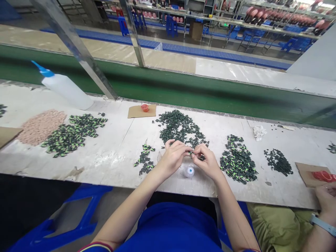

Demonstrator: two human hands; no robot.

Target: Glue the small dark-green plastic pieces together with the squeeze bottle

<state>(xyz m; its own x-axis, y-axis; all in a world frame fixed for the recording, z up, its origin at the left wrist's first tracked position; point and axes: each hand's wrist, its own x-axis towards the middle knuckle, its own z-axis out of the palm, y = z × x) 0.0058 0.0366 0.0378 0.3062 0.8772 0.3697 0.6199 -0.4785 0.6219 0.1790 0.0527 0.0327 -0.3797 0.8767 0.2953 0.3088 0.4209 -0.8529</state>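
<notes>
My left hand and my right hand meet at the middle of the bench, fingertips pinched together. Between them is a small dark piece, mostly hidden by the fingers, so its exact kind does not show. Just beyond my hands spreads a pile of small dark green pieces. A small white bottle with a blue-marked tip stands right below my fingers. To the left of my left hand lies a small group of black-and-green pieces; a larger pile of such pieces is right of my right hand.
A large white squeeze bottle with a blue nozzle leans at the back left, near beige pieces. A red cup rests on cardboard. Small black pieces lie rightward. Another person's hand is at far right.
</notes>
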